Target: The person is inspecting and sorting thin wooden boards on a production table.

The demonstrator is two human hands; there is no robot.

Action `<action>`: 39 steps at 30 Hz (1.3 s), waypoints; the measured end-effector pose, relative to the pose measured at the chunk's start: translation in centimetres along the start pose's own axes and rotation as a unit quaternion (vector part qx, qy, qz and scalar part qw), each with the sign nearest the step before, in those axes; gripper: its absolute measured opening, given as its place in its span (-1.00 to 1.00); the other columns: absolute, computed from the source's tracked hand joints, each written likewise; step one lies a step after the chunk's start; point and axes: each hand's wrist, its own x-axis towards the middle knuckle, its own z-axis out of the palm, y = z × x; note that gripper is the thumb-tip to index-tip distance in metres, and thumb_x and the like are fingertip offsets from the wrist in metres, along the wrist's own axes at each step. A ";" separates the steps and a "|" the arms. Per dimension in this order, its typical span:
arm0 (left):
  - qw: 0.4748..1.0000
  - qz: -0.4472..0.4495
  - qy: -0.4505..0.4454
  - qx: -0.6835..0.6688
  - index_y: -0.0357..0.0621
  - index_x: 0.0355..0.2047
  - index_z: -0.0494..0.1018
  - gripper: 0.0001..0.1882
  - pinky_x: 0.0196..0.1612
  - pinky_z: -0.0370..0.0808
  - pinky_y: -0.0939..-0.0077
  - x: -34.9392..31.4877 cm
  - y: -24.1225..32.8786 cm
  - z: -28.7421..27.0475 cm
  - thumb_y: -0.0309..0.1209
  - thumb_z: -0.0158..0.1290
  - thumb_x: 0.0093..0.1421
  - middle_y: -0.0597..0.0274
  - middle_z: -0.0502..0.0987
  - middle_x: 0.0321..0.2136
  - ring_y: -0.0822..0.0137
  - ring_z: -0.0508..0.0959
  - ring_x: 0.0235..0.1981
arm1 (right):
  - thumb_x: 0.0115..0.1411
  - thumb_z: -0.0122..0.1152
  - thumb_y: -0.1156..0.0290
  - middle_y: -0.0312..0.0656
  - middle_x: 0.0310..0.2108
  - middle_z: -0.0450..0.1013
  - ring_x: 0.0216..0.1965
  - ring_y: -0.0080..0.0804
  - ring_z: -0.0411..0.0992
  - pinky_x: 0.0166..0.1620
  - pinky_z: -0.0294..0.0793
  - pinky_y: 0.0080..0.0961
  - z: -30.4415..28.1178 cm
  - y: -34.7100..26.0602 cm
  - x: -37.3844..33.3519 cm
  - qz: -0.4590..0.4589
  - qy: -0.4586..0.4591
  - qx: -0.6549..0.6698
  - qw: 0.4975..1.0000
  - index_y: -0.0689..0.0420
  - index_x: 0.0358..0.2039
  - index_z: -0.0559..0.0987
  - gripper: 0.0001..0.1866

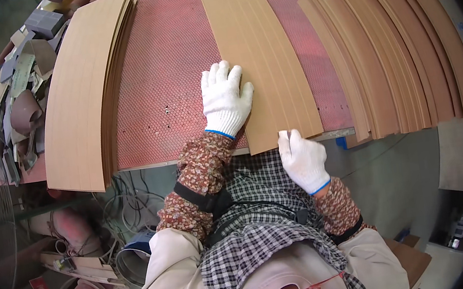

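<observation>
A long tan wood-grain board (265, 65) lies lengthwise in front of me on a red honeycomb-patterned tabletop (165, 54). My left hand (225, 96), in a white knit glove, rests flat at the board's left edge with its fingers stretched out and the thumb over the board. At the near end of the board my right hand (304, 161), gloved the same way, is closed, its fingertips by the front edge. A small pale tip shows at its fingers; whether it is a held piece or the glove itself is unclear.
A stack of similar boards (83, 93) lies on the left, its near end past the table edge. Several more stacked boards (382, 51) fan out on the right. Mixed scraps (23, 95) are heaped at the far left. Cables (134, 200) hang below the table.
</observation>
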 end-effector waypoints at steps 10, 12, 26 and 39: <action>0.998 0.008 -0.027 -0.060 -0.27 -0.08 0.54 -0.67 0.10 0.44 0.06 -0.4 -1.0 -0.4 -0.39 0.25 0.17 0.01 0.53 -0.09 -0.05 0.51 -0.01 | 0.48 0.19 0.19 -0.09 -0.69 0.51 -0.69 -0.05 0.53 -0.59 0.49 -0.13 0.5 -2.0 -2.9 -0.013 0.032 0.043 0.998 0.07 -0.41 0.51 -0.68; 0.997 0.011 -0.028 -0.069 -0.27 -0.10 0.54 -0.68 0.09 0.45 0.07 -0.4 -1.2 -0.2 -0.41 0.25 0.17 0.02 0.53 -0.12 -0.04 0.52 -0.04 | 0.48 0.19 0.18 -0.09 -0.69 0.51 -0.69 -0.05 0.53 -0.59 0.49 -0.13 0.8 -2.0 -3.0 -0.008 0.023 0.035 0.999 0.07 -0.41 0.51 -0.68; 0.997 0.039 0.001 -0.067 -0.28 -0.20 0.49 -0.75 -0.01 0.44 0.08 -0.1 -0.7 -0.9 -0.46 0.23 0.13 0.05 0.52 -0.24 -0.01 0.52 -0.13 | 0.49 0.14 0.17 -0.06 -0.69 0.51 -0.67 -0.02 0.54 -0.59 0.50 -0.08 -0.3 -2.7 -2.1 0.001 -0.021 -0.004 1.000 0.08 -0.40 0.51 -0.67; 0.997 0.043 0.023 -0.059 -0.31 -0.19 0.49 -0.74 -0.05 0.43 0.09 0.6 1.7 -3.5 -0.53 0.24 0.10 0.02 0.49 -0.24 -0.05 0.49 -0.16 | 0.48 0.01 0.19 -0.04 -0.45 0.63 -0.43 -0.01 0.66 -0.38 0.64 -0.03 0.5 -1.5 15.4 -0.100 0.022 -0.044 0.994 0.09 -0.24 0.60 -0.71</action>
